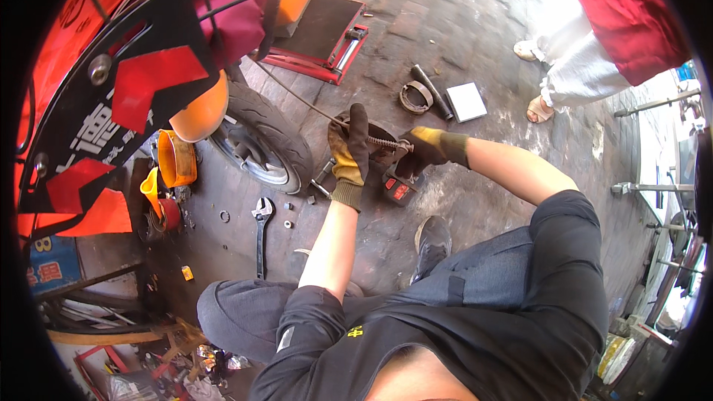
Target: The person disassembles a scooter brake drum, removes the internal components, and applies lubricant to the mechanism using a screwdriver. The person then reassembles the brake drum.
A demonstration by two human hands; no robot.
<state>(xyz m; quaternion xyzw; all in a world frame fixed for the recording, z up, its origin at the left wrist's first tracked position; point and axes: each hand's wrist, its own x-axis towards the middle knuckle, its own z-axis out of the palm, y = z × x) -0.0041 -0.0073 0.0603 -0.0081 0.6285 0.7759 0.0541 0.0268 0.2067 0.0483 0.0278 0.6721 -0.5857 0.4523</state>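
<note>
My left hand [350,148], in a dark-and-yellow glove, grips a dark round metal assembly [379,154] where a cable [293,93] runs in from the scooter. My right hand [431,145], also gloved, has its fingers closed at the end of a threaded rod with a spring [382,141] on that assembly. Just below lies a black-and-red power tool or battery [398,190], partly hidden. A small metal bar fitting [322,175] is beside my left hand. The scooter wheel [267,148] stands to the left, and an adjustable wrench [261,238] lies on the floor with small nuts [287,224].
An orange-black scooter [111,96] fills the upper left, with yellow containers [178,156] below. A red lift [312,44], curved band [416,96], metal tube [432,92] and white square [466,102] lie ahead. Another person's legs [564,74] stand upper right; clutter [200,364] sits lower left.
</note>
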